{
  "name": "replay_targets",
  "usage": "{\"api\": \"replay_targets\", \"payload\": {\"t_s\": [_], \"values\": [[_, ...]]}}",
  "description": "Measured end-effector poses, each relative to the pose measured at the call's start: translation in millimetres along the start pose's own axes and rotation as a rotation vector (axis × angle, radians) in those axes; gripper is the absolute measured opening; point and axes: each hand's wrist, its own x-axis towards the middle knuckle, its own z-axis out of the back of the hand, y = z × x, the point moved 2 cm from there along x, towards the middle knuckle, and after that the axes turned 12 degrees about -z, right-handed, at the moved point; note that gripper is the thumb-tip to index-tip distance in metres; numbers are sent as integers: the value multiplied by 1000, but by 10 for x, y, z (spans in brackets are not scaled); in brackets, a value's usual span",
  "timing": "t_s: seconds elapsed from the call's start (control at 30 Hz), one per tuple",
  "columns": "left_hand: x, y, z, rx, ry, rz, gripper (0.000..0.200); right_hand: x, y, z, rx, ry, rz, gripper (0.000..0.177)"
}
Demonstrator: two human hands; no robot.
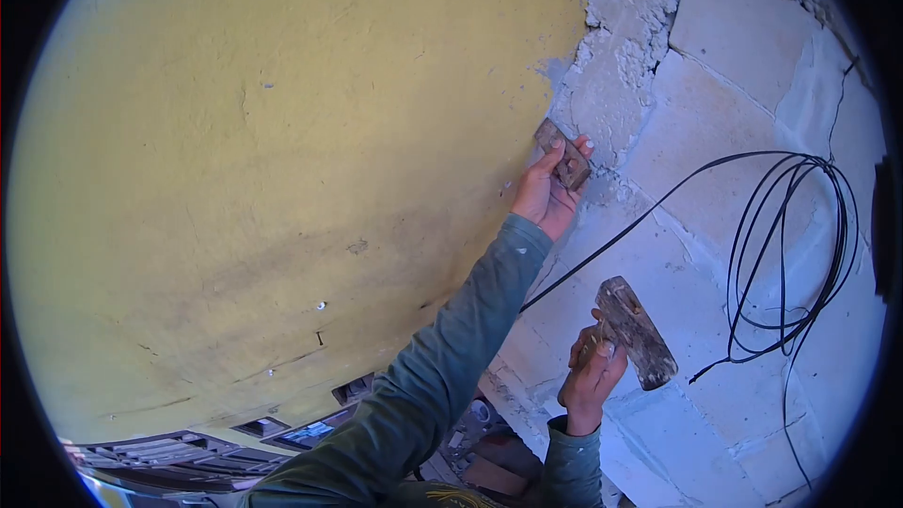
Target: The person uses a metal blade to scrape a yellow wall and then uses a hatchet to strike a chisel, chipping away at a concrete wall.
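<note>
My left hand (550, 190) is closed around a small worn wooden block (562, 152), held where the yellow wall (376, 132) meets a strip of rough grey mortar (602, 94). Lower and to the right, my right hand (594, 378) grips a larger, dirty wooden block (636, 333) that looks like a tool head or float. Its long face is tilted above the pale floor tiles. The two blocks are apart. Whether the left block touches the wall or the mortar, I cannot tell.
Pale tiles (734, 113) with rough joints cover the right side. A coil of black cable (837, 254) lies on them, one length running toward my left forearm. Small fixings stick out of the wall at lower left. Rubble and clutter (494, 456) show at the bottom.
</note>
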Motion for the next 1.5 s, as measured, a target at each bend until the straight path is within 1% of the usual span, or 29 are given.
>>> {"api": "replay_targets", "payload": {"t_s": [0.13, 0.27, 0.3, 0.33, 0.4, 0.43, 0.47, 0.53, 0.57, 0.63, 0.67, 0.7, 0.73, 0.77, 0.8, 0.83, 0.9, 0.93, 1.0, 1.07, 1.13, 1.17, 1.2, 1.27, 1.33, 1.37, 1.4, 1.43, 1.5], "values": [[55, 10, -34, -162, -18, -22, 29, -31, 447, 7, -133, -12, 69, 52], [97, 0, -79, -233, -18, -34, 26, 48, 817, -133, -319, -53, 165, 57], [112, -6, -83, -265, -26, -39, 25, 75, 866, -143, -398, -16, 184, 52], [133, -20, -83, -295, -31, -44, 24, 117, 889, -171, -404, -19, 189, 52], [180, -40, -57, -330, -37, -35, 23, 234, 941, -281, -626, -7, 265, 29], [223, -30, -28, -360, -45, -26, 23, 281, 1042, -415, -698, 9, 292, 24], [267, -53, 28, -362, -32, -15, 23, 342, 1055, -491, -820, 10, 394, 23], [329, -138, 191, -613, 179, 114, 24, 483, 1096, -669, -934, 39, 433, 29], [346, -179, 223, -610, 195, 144, 24, 539, 1131, -733, -934, 5, 434, 29], [313, -253, 222, -861, 405, 366, 25, 582, 1175, -877, -1115, 119, 518, 39], [347, -254, 264, -811, 278, 255, 25, 578, 1204, -921, -1112, 72, 517, 39], [360, -256, 300, -756, 155, 141, 26, 569, 1221, -982, -1140, 124, 501, 41], [359, -291, 319, -745, 173, 176, 26, 575, 1228, -1027, -1166, 179, 482, 44], [355, -353, 342, -804, 167, 224, 30, 601, 1233, -1040, -1158, 141, 479, 44], [368, -368, 362, -862, 155, 269, 35, 618, 1226, -1058, -1138, 159, 537, 46], [379, -325, 377, -848, 157, 294, 35, 630, 1209, -1064, -1118, 183, 593, 49], [380, -264, 381, -1021, 251, 217, 40, 762, 1172, -1030, -1149, 127, 566, 49], [383, -221, 372, -1014, 242, 237, 40, 828, 1168, -1009, -1188, 96, 548, 50], [356, -203, 353, -1135, 217, 171, 41, 875, 1202, -1004, -1172, 83, 546, 47], [273, -228, 283, -1115, 198, 196, 40, 883, 1217, -1003, -1154, 76, 545, 45], [253, -246, 280, -1120, 294, 173, 50, 866, 1212, -1018, -1087, 112, 656, 40], [242, -283, 295, -1066, 241, 213, 49, 895, 1196, -1004, -1083, 113, 648, 40], [236, -235, 296, -1062, 231, 211, 49, 924, 1177, -993, -1094, 131, 623, 39], [254, -150, 262, -1263, 214, 161, 48, 952, 1151, -976, -1099, 152, 597, 38], [304, -170, 336, -1187, 233, 177, 48, 977, 1141, -953, -1163, 119, 578, 39], [357, -176, 357, -1120, 256, 196, 49, 970, 1153, -941, -1158, 117, 583, 39], [365, -187, 355, -1116, 252, 196, 49, 909, 1160, -920, -1113, 125, 604, 41], [363, -182, 369, -1109, 214, 209, 49, 871, 1153, -894, -1070, 137, 622, 42], [290, -182, 342, -1099, 172, 215, 50, 904, 1116, -849, -1099, 153, 606, 44]]}}
